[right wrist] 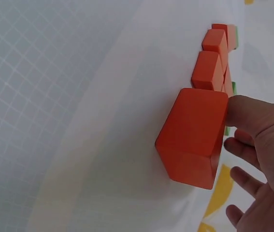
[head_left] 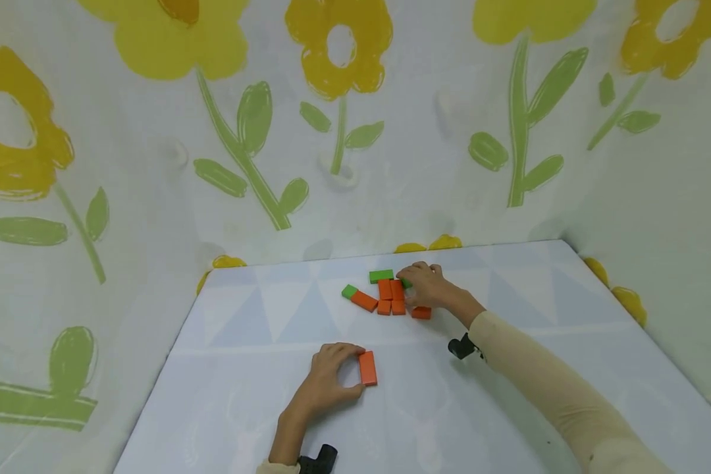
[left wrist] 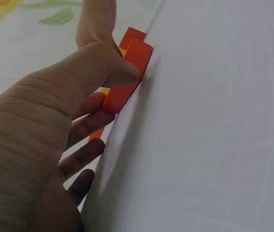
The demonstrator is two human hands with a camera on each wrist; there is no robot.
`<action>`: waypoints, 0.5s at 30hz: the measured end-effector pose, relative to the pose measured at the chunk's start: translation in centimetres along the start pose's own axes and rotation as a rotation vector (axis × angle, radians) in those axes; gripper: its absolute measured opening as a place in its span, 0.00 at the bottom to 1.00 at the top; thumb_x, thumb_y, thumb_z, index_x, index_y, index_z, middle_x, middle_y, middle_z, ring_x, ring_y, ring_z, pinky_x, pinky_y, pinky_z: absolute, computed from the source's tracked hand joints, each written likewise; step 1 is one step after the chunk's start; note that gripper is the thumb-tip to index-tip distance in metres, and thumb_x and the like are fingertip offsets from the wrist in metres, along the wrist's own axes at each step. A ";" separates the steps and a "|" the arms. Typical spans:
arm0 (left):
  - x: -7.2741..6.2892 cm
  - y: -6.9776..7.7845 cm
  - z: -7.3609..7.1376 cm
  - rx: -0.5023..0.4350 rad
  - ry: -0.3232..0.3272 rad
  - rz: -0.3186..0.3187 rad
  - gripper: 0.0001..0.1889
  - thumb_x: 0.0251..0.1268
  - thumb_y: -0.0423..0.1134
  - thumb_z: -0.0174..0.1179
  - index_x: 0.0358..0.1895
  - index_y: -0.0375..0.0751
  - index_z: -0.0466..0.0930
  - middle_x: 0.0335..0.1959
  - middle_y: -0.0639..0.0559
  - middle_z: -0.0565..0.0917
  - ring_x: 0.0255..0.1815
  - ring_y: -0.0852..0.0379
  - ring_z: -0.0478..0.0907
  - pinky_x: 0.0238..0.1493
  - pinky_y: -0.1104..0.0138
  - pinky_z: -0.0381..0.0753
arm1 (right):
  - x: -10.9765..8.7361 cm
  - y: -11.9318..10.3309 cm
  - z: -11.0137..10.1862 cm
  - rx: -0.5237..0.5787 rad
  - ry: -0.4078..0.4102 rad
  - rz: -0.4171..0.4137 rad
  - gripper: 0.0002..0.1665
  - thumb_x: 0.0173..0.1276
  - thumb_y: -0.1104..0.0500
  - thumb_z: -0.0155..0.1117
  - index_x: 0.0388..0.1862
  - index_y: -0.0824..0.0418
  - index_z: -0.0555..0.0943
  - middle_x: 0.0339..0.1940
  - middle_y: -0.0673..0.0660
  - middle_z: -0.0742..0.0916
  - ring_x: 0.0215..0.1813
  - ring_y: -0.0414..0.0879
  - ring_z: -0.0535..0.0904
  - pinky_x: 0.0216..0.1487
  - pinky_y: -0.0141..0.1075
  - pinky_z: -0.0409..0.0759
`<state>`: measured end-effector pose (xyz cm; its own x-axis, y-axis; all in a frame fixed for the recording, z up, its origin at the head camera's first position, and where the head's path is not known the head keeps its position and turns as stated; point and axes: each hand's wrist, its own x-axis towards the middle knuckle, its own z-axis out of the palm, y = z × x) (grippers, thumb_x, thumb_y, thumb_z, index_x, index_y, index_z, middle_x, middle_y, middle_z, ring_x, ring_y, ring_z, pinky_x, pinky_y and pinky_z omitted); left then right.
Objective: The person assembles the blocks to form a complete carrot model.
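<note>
Low centre in the frame, the left hand (head_left: 328, 382) pinched a lone orange block (head_left: 368, 368) by its ends — long axis running up-frame, below the block cluster (head_left: 397, 290). There, right of centre, the right hand's (head_left: 428, 288) thumb touched an outer orange block (right wrist: 194, 130) — grip unclear.

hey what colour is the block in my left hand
Orange; the block shows best from the head.

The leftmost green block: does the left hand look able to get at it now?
Probably yes: nothing visible stands between the left hand and the leftmost green block, but that hand pinches an orange block, likely needing release first.
</note>
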<state>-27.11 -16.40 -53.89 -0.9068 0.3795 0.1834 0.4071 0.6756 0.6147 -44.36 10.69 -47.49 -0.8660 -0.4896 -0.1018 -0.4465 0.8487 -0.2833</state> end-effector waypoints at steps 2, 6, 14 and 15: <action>-0.1 -0.2 0.0 -0.010 0.004 0.003 0.28 0.56 0.48 0.69 0.62 0.57 0.78 0.60 0.61 0.76 0.63 0.54 0.65 0.62 0.48 0.62 | 0.2 0.1 0.0 0.003 -0.007 0.008 0.39 0.64 0.52 0.74 0.72 0.57 0.72 0.73 0.56 0.73 0.75 0.58 0.56 0.70 0.62 0.49; -0.3 -0.7 0.1 0.001 0.041 0.040 0.29 0.55 0.49 0.71 0.64 0.62 0.77 0.63 0.64 0.75 0.63 0.56 0.66 0.60 0.49 0.64 | 0.6 0.0 0.1 0.008 -0.015 0.002 0.39 0.63 0.51 0.75 0.71 0.57 0.73 0.73 0.56 0.73 0.75 0.58 0.56 0.70 0.62 0.49; -0.8 -1.4 0.7 0.013 0.123 0.257 0.19 0.59 0.46 0.73 0.54 0.63 0.86 0.62 0.61 0.77 0.58 0.56 0.70 0.53 0.51 0.66 | 0.7 0.2 0.4 -0.016 -0.031 -0.002 0.34 0.68 0.53 0.70 0.71 0.59 0.72 0.73 0.57 0.73 0.75 0.59 0.57 0.70 0.62 0.51; -0.8 -1.4 0.8 0.022 0.129 0.272 0.17 0.60 0.47 0.72 0.53 0.62 0.86 0.62 0.61 0.78 0.58 0.56 0.70 0.53 0.50 0.66 | 0.7 0.3 0.4 -0.015 -0.023 -0.006 0.33 0.69 0.54 0.69 0.70 0.59 0.73 0.71 0.58 0.74 0.75 0.59 0.57 0.70 0.62 0.51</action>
<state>-26.90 -17.16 -55.49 -0.7699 0.4663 0.4356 0.6380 0.5739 0.5133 -45.04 10.49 -48.02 -0.8578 -0.4992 -0.1224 -0.4553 0.8485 -0.2698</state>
